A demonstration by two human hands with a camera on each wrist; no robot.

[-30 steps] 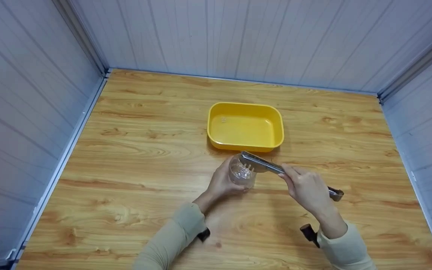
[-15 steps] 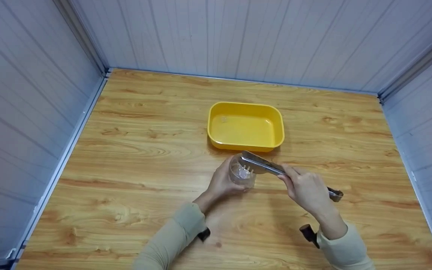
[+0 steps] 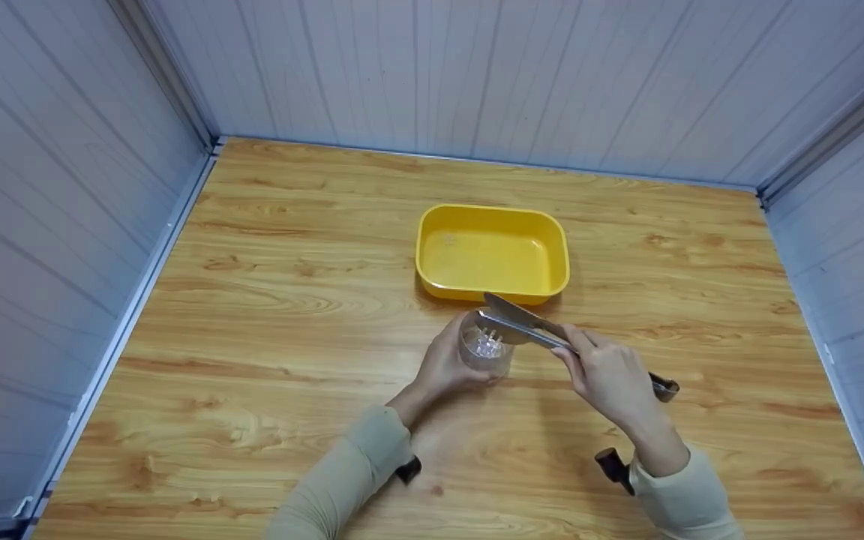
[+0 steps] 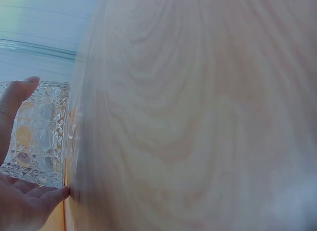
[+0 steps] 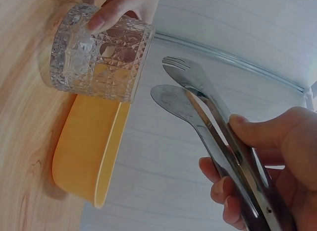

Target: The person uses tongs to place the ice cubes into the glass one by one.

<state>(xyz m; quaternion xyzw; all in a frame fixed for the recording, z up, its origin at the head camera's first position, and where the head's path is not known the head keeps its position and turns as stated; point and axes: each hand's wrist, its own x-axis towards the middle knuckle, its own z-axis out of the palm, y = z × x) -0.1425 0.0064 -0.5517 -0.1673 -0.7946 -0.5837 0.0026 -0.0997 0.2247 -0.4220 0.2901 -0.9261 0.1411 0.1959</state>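
Observation:
My left hand (image 3: 451, 356) grips a clear cut-glass tumbler (image 3: 486, 360) that stands upright on the wooden table, thumb on one side and fingers on the other. Something clear and shiny shows at the bottom of the glass; I cannot tell its kind. My right hand (image 3: 616, 375) holds metal serving tongs (image 3: 544, 337), thumb on one arm and curled fingers on the other. In the right wrist view the tongs (image 5: 213, 127) have their tips apart, one slotted like a fork, the other a flat spoon shape. Nothing is between them. They hover just above the rim of the tumbler (image 5: 101, 57).
A yellow rectangular basin (image 3: 492, 292) stands just beyond the tumbler. A small pale clear spot (image 3: 449, 239) shows inside it near the left end; its kind is unclear. White panel walls (image 3: 447, 75) enclose the wooden table (image 3: 267, 360) at the back and both sides.
The tongs' arms have spread apart, the upper tip rising toward the basin. My right hand has shifted slightly left. The left hand and tumbler have stayed in place.

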